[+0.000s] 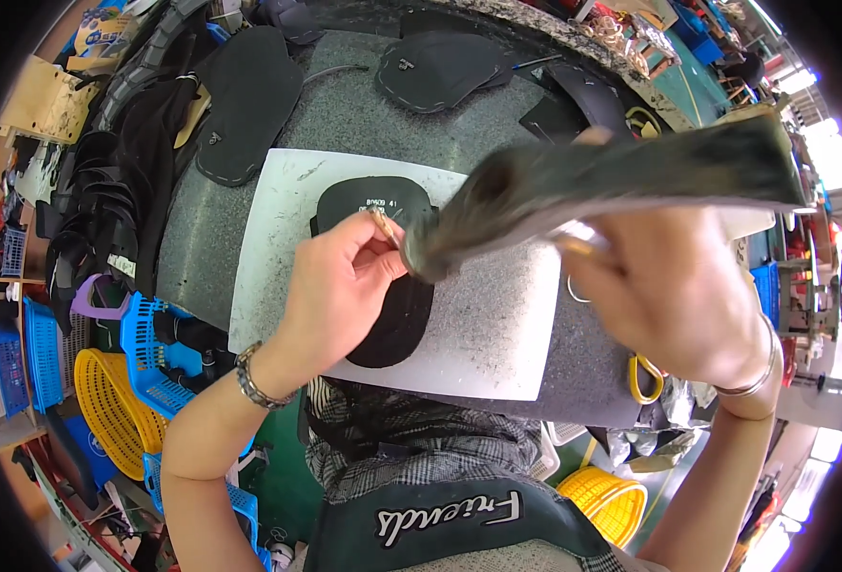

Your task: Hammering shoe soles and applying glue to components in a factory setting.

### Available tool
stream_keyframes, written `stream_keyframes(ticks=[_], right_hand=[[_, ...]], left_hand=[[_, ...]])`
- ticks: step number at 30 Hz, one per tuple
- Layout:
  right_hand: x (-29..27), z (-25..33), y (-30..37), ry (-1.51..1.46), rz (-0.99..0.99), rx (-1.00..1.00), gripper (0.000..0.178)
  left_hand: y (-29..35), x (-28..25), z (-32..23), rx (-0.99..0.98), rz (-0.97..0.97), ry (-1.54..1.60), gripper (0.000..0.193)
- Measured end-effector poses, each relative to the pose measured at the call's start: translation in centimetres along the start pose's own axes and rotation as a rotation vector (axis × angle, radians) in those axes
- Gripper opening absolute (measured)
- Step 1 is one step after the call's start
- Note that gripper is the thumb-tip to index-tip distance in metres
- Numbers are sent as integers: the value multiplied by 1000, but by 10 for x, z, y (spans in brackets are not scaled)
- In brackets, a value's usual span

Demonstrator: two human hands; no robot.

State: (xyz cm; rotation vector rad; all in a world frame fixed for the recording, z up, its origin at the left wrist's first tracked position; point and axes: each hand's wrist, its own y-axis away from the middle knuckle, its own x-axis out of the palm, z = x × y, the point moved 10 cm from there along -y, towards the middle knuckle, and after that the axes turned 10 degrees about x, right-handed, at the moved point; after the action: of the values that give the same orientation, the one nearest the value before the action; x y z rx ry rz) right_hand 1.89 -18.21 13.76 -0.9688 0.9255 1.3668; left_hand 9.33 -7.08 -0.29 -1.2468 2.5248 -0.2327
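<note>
My left hand [330,291] pinches a thin brass-coloured rod [383,226], its fingertips over a black insole-shaped piece [390,334] with pale print near its far end. That piece lies on a white board [492,367]. A dark hammer [631,176], smeared by motion, is gripped in my right hand [674,291]. Its rounded face is beside my left fingertips, and in this view it overlaps them; I cannot tell whether it touches the rod. The rod's lower end is hidden behind my fingers and the hammer.
Black cut pieces [440,71] lie at the far side of the grey table [202,248]. Yellow-handled scissors [645,379] rest by the right edge. Blue [149,353] and yellow baskets [111,410] stand at the left, another yellow basket [607,500] below right.
</note>
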Motion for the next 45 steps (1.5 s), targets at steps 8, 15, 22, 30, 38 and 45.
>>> stream_keyframes(ticks=[8, 15, 22, 30, 38, 45], right_hand=[[10, -3, -2, 80, 13, -30, 33], [0, 5, -3, 169, -5, 8, 31], [-29, 2, -8, -186, -201, -30, 28], [-44, -7, -9, -358, -377, -67, 33], [14, -4, -12, 143, 61, -122, 31], [-38, -13, -13, -386, -432, -76, 30]], left_hand=[[3, 10, -39, 272, 97, -429, 7], [5, 14, -40, 329, 105, -569, 8], [-3, -4, 6, -56, -4, -67, 8], [-6, -2, -14, 105, -52, -171, 14], [-11, -3, -18, 60, -32, -237, 7], [-10, -1, -9, 64, -43, -200, 9]])
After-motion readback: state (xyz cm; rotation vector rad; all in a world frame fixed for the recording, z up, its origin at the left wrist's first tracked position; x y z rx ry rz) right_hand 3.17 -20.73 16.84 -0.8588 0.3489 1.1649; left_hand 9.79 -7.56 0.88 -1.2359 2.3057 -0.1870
